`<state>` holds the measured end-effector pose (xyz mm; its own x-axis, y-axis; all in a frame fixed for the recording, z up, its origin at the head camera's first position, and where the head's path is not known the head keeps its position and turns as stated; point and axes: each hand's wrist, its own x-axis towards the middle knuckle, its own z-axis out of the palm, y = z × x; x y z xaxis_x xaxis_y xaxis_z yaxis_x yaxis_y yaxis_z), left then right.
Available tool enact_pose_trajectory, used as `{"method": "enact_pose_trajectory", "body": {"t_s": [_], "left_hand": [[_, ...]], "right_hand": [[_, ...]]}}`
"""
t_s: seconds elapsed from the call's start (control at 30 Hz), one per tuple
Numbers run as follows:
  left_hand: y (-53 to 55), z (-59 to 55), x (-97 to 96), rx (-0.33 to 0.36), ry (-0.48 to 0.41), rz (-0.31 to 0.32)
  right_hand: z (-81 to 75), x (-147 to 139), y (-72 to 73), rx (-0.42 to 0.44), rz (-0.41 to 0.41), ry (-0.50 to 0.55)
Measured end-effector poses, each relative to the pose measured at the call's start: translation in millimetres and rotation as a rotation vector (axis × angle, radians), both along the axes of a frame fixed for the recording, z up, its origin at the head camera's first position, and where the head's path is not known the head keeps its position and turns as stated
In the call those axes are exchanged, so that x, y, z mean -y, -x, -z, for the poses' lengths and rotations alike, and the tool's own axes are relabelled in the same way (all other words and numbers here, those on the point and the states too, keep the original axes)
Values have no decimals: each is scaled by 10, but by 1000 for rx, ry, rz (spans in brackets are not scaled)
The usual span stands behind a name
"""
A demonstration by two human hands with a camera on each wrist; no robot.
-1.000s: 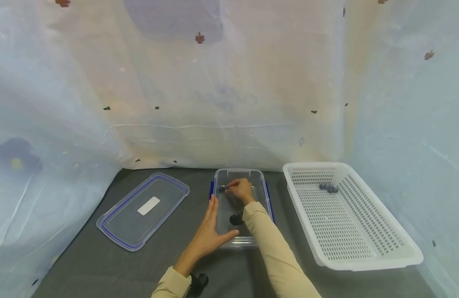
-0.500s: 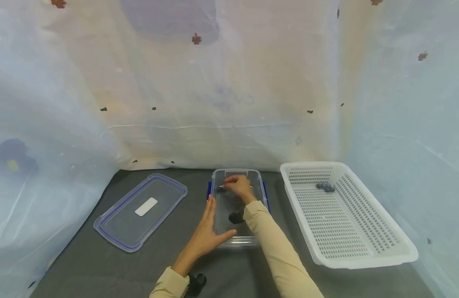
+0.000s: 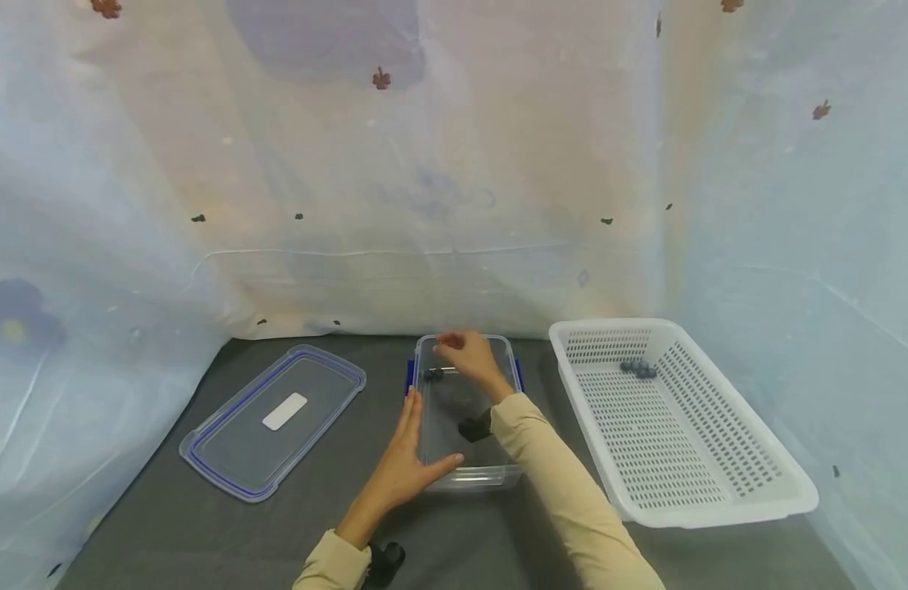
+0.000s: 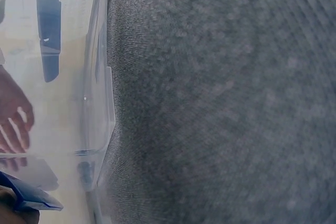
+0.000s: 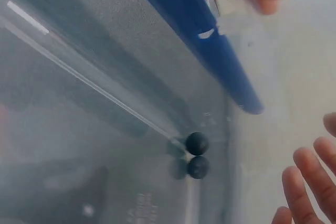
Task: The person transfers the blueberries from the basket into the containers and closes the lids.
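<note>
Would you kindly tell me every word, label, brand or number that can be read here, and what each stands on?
No text can be read with certainty.
Faint marking on the clear container: too blurred to read.
White label on the lid: no writing can be made out.

No legible txt; box [image 3: 478, 475] marks [image 5: 142, 208] blurred.

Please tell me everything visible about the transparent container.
The transparent plastic-looking container is rectangular, round-cornered, with blue latches along its long sides. It stands upright and open on the grey tabletop, two blueberries inside near its far left corner. The left hand seems to touch its left side; the right hand is above its far end.
</note>
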<state>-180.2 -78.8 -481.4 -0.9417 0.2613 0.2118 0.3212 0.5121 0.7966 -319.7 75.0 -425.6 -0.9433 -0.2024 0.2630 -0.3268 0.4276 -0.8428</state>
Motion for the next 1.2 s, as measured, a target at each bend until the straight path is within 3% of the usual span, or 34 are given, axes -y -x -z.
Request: {"method": "enact_pose_trajectory", "body": {"t_s": [0.17, 0.37, 0.57, 0.7, 1.0, 1.2], "left_hand": [[4, 4, 0, 7, -7, 2], [6, 16, -1, 13, -16, 3], [5, 26, 4, 24, -15, 0], [12, 35, 6, 17, -26, 5], [1, 15, 7, 23, -15, -5], [3, 18, 3, 2, -9, -9]], "right_hand": [[-169, -46, -54, -72, -34, -90], [-305, -161, -77, -218, -89, -263], [-385, -236, -121, -390, -59, -479], [-451, -276, -182, -452, -27, -598], [-522, -480, -252, -523, 3, -673], [-578, -701, -272, -570, 37, -662]]}}
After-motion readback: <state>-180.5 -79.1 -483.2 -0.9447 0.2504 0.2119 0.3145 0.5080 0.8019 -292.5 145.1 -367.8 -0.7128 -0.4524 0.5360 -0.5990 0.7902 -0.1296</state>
